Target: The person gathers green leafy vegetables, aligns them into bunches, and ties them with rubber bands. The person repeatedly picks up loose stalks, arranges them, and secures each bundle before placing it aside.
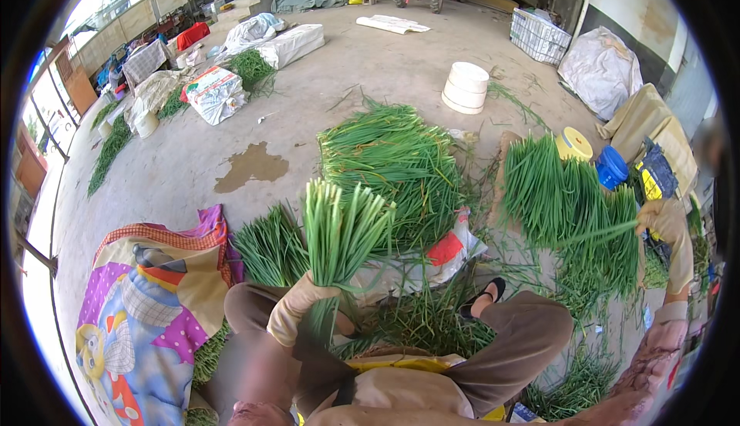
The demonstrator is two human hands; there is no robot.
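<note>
My left hand (306, 304), in a pale glove, grips a bundle of long green leafy stalks (341, 229), its light cut ends pointing up. A green strand runs around the bundle near my fingers. Far to the right, my right hand (662, 221), also gloved, holds the end of a thin green blade or blades (607, 233) over the rows of green stalks (537, 189). A large heap of similar stalks (387, 160) lies on the floor beyond the bundle. Another bunch (272, 250) rests just left of the bundle.
A cartoon-patterned cloth (150, 310) covers greens at the left. Loose leaves (433, 322) lie between my feet. A white bucket (465, 88), a yellow-lidded tub (573, 144) and a blue tub (611, 167) stand beyond. A red and white sack (448, 250) lies before the heap.
</note>
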